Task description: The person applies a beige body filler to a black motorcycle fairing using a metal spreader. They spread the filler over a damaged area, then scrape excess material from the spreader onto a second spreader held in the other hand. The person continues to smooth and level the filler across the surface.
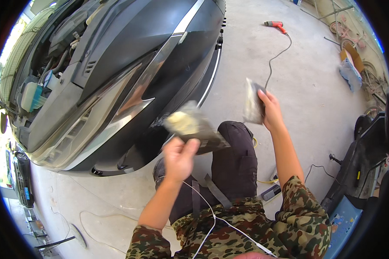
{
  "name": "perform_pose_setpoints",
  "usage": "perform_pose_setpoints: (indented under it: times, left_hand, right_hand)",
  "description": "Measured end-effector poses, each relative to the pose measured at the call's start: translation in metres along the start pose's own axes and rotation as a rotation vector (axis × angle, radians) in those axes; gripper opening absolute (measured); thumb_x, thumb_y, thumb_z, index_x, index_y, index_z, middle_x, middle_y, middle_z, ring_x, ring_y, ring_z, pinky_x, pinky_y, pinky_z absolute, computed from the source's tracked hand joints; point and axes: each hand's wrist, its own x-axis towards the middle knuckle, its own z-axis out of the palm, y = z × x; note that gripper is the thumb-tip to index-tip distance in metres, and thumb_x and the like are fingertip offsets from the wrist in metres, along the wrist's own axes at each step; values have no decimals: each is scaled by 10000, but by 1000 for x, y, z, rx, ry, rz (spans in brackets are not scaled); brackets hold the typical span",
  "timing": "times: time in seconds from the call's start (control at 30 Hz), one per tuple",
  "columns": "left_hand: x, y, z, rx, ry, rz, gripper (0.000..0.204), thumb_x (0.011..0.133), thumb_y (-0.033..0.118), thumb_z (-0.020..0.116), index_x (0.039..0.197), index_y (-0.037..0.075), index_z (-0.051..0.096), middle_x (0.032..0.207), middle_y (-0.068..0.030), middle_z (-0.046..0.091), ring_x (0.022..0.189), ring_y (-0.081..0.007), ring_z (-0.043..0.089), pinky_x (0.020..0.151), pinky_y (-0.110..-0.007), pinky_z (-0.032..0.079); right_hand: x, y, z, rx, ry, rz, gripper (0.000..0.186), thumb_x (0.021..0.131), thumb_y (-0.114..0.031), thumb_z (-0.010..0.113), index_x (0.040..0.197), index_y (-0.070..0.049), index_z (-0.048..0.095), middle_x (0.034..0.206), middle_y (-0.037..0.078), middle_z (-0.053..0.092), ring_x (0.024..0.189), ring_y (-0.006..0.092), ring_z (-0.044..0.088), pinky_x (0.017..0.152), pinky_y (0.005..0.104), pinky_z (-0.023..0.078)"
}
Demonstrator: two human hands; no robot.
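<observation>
My left hand [179,157] is closed around the near edge of a dark flat spreader [209,138]. A lump of cream-yellow putty [183,122] sits on it, close beside the car's front bumper [168,95]. Farther right, my right hand [271,112] grips a second flat spreader [253,102], greyish and smeared with pale paste. Both spreaders are blurred by motion and held apart from each other. White scuffed marks show on the black bumper just behind the putty, partly hidden by the left spreader.
The car's headlight [99,116] and open engine bay [52,73] fill the left. A red heat gun [275,25] with a trailing cable lies on the concrete floor. At right are a cardboard box [353,58], a black bumper part [358,159] and a blue stool-like surface [343,222].
</observation>
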Motion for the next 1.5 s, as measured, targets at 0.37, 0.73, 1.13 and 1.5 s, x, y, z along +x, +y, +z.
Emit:
perform_pose_setpoints:
  times: [0.37, 0.73, 1.13, 1.5]
  left_hand:
    - [-1, 123, -120, 424, 234, 590, 257, 1071, 88, 636, 1273, -70, 640, 1242, -171, 721, 1119, -251, 700, 1033, -423, 550]
    - [5, 119, -144, 482, 298, 594, 290, 1059, 135, 670, 1256, -77, 645, 1235, -161, 720, 1118, -247, 694, 1043, -404, 534]
    - [2, 123, -135, 528, 251, 597, 264, 1102, 108, 577, 1299, -62, 626, 1265, -160, 709, 1135, -247, 692, 1054, -420, 535]
    - [-4, 123, -142, 535, 246, 613, 299, 1103, 131, 580, 1311, -80, 616, 1308, -173, 692, 1185, -252, 669, 1086, -422, 506]
  right_hand:
    - [54, -42, 190, 520, -230, -261, 228, 1045, -178, 709, 1131, 30, 745, 985, 17, 745, 829, 65, 646, 762, 246, 521]
    - [55, -43, 201, 521, -269, -202, 199, 1031, -178, 727, 1069, 17, 729, 958, 23, 735, 812, 60, 641, 729, 257, 532]
    - [40, -43, 206, 413, -280, -266, 217, 1043, -164, 717, 1092, 47, 731, 916, 17, 749, 786, 37, 634, 694, 227, 505]
    - [38, -47, 208, 391, -281, -267, 206, 1041, -159, 720, 1056, 46, 732, 896, 0, 735, 770, 21, 604, 673, 220, 485]
